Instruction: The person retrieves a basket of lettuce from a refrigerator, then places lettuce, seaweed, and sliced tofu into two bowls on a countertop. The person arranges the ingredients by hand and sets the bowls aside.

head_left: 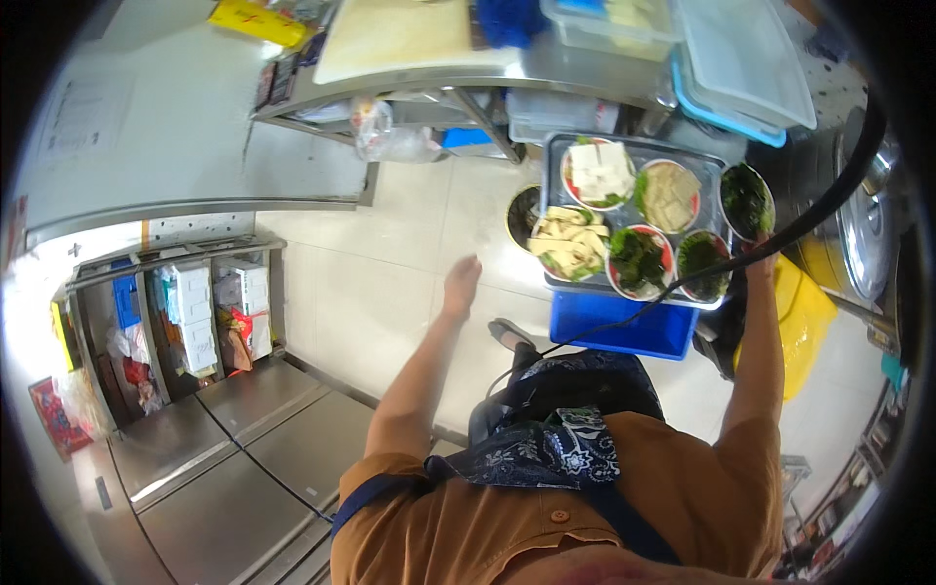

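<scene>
Fingers of the right hand (pixel 763 252) appear to meet the lower rim of a bowl of dark greens (pixel 747 200) at the right edge of the grey tray (pixel 673 149) — whether they clamp it I cannot tell, as a black cable (pixel 840 187) crosses there. The left hand (pixel 463 278) hangs over the floor (pixel 380 234), fingers loosely extended, holding nothing. The tray sits above a blue crate (pixel 619 327), probably to keep its load together and off the tiles. That bowl looks leafy, nearly black-green, pale-rimmed — darker than the neighbouring white slabs (pixel 600 173).
</scene>
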Motion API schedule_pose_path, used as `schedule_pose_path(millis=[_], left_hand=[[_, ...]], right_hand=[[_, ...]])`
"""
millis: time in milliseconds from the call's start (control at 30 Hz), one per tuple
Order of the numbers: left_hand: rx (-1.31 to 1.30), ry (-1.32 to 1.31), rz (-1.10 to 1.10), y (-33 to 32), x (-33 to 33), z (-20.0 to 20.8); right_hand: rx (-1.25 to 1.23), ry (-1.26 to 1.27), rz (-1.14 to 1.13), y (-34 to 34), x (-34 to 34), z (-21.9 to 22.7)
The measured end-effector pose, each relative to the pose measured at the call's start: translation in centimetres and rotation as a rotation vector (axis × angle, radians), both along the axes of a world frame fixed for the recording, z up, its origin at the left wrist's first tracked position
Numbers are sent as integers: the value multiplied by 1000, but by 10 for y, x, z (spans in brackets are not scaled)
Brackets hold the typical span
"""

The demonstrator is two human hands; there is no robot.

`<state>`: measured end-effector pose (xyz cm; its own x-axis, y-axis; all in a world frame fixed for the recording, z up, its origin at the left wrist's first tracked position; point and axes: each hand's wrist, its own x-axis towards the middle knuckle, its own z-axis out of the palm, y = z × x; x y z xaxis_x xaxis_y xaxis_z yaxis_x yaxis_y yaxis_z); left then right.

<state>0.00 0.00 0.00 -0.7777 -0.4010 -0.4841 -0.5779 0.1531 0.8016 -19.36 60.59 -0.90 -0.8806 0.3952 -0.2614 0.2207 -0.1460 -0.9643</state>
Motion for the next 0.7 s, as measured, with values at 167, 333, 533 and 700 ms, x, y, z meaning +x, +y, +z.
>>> schedule_pose_path(millis=[167, 333, 533, 700], left_hand=[[-310, 46, -218, -70, 129, -11], [-276, -136, -154, -161, 263, -26], [-51, -272, 425, -253, 362, -2], [-57, 64, 611, -318, 301, 111]], right_hand=[[158, 38, 58, -73, 31, 50], [-103, -116, -12, -197, 33, 95], [-290, -77, 313, -365, 5, 113], [-345, -140, 270, -479, -37, 131]])
